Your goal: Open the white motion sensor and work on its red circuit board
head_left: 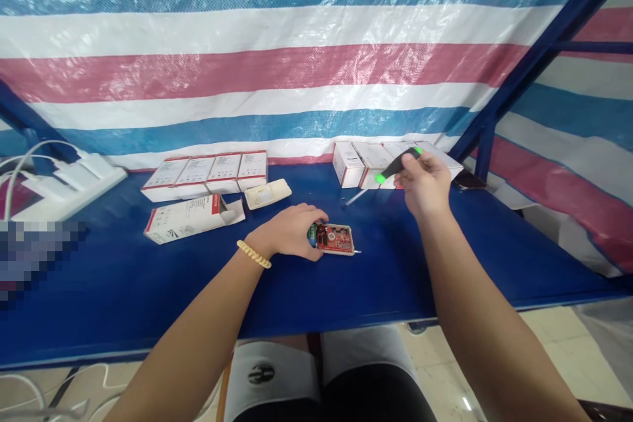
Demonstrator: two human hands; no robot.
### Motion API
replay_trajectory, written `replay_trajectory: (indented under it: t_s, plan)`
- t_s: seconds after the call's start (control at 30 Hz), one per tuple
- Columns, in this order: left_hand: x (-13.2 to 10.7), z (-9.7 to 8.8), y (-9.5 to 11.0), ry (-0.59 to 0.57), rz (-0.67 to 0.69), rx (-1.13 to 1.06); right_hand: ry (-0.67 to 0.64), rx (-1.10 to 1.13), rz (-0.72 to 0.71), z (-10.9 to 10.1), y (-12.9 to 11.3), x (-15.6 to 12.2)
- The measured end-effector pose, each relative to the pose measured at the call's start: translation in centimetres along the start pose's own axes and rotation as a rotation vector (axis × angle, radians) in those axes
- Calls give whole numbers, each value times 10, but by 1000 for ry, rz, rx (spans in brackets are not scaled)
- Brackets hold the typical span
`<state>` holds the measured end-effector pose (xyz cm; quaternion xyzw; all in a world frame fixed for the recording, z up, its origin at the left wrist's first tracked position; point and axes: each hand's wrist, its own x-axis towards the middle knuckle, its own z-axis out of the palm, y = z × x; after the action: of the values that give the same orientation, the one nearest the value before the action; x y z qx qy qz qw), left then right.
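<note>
My left hand [297,231] grips the left end of an opened cream-cased device with a red circuit board [339,237], which lies on the blue tabletop. A blue-green part shows beside my fingers, and a thin white piece sticks out at the casing's lower right. Held in my right hand [429,178] is a screwdriver [395,166] with a black and bright green handle. Its shaft slants down to the left, the tip close to a few tiny dark bits on the table. Behind my left hand rests a cream casing cover [268,194].
A row of white boxes [210,175] stands at the back left, an opened box [192,219] in front of it. More white boxes [376,161] stand behind my right hand. A power strip [74,191] with plugs lies far left. A striped tarp [277,72] hangs behind the table [376,290].
</note>
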<state>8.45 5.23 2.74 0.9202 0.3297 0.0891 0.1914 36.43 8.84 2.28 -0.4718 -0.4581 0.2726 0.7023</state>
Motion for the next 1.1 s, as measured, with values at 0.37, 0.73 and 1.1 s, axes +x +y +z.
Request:
replay_trajectory:
  t_s: [0.37, 0.73, 1.1]
  plan:
    - [2, -2, -12, 48, 98, -156, -79, -8, -47, 31, -15, -28]
    - [2, -3, -11, 43, 96, -150, -117, -86, -81, 35, -18, -34]
    - [3, 0, -10, 105, 67, -78, -249, -121, -211, 31, -33, -42]
